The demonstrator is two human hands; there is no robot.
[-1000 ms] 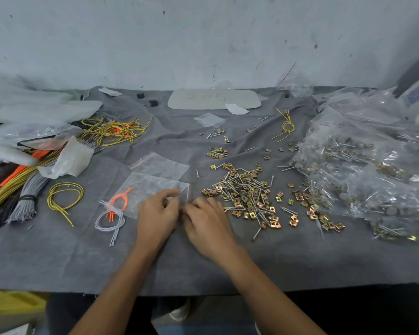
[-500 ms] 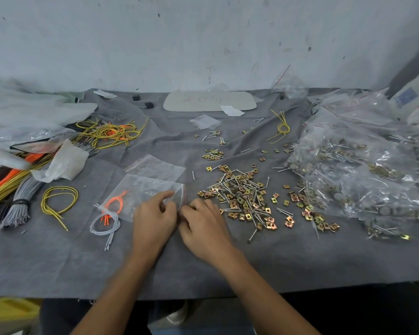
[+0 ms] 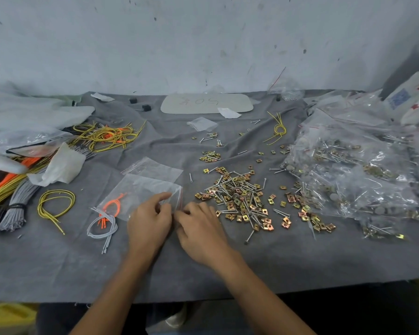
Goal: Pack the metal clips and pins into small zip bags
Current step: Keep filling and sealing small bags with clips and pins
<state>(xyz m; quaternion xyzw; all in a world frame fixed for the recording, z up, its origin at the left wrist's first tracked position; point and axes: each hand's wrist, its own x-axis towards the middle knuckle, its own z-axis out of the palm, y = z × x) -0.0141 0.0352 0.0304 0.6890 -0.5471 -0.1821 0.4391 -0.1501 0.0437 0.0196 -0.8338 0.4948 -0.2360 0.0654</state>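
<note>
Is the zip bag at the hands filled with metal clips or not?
Empty of them: grey cloth shows through the clear zip bag.

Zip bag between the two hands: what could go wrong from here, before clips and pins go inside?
1. The zip bag is thin, and the left hand and right hand pinch its mouth; the film may slip from them.
2. The orange wires lie at its left end and could be dragged along with it.
3. The pile of clips and pins lies close beside the right hand; a careless sweep could scatter it.
</note>
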